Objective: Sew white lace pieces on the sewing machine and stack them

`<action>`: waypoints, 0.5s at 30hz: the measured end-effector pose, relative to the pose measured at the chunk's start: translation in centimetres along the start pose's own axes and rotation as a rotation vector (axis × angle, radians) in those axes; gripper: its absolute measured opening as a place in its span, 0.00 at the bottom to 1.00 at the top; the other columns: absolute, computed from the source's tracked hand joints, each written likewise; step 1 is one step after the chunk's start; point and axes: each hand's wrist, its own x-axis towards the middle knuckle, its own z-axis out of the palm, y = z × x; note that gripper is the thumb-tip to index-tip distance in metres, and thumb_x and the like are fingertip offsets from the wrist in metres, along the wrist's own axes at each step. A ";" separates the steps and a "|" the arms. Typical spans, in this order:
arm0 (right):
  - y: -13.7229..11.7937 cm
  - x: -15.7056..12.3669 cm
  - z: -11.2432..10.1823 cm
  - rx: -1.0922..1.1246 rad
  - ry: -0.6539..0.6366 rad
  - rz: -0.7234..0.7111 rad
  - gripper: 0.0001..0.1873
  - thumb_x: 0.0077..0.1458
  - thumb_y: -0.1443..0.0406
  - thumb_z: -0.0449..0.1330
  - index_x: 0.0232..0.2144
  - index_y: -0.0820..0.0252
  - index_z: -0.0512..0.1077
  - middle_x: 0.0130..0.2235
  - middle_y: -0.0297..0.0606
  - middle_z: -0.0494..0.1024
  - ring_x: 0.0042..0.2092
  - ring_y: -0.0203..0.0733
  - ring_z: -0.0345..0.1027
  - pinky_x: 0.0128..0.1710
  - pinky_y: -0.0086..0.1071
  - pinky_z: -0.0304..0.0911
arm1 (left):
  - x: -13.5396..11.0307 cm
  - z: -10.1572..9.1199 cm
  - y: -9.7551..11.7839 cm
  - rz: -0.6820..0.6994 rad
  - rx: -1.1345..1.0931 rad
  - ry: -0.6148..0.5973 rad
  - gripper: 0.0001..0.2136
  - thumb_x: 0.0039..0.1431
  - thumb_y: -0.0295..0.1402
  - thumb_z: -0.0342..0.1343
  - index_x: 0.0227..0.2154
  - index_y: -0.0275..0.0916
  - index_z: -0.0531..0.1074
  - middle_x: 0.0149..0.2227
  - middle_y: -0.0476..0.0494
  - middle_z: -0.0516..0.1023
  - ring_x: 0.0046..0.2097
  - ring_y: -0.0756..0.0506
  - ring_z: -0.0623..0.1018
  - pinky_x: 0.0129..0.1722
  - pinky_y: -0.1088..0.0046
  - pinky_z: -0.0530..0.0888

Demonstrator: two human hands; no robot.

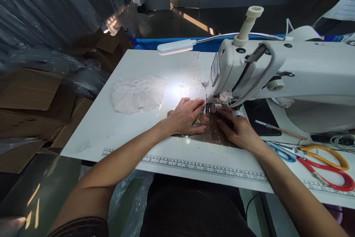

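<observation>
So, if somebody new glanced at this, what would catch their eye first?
Probably the big white sewing machine on the right, with the left hand and right hand on either side of its needle area. Next, perhaps the bright glare on the table near the white lamp, beside a ruffled piece of white lace. Then the orange scissor handle at far right.

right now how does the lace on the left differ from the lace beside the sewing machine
The left lace lies in a wide, ruffled heap; the machine-side lace is narrower and looks flatter. The left lace lies apart from the left hand, while the machine-side lace reaches close to its fingers. Both are white, openwork, and on the white table.
</observation>
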 end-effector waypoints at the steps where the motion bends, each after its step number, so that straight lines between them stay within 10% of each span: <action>1: 0.1 0.0 0.2 -0.012 0.008 -0.017 0.22 0.65 0.57 0.51 0.54 0.61 0.71 0.47 0.50 0.76 0.48 0.52 0.73 0.46 0.45 0.70 | 0.0 0.0 -0.1 -0.003 -0.011 0.002 0.32 0.63 0.50 0.51 0.62 0.31 0.60 0.60 0.29 0.66 0.58 0.34 0.70 0.63 0.49 0.59; 15: 3.4 -0.5 2.7 -0.235 0.138 -0.253 0.23 0.64 0.57 0.48 0.56 0.59 0.69 0.52 0.53 0.75 0.53 0.61 0.69 0.52 0.58 0.68 | -1.2 -1.3 0.7 -0.266 0.222 0.003 0.32 0.65 0.53 0.49 0.61 0.32 0.60 0.67 0.26 0.59 0.67 0.30 0.60 0.63 0.45 0.58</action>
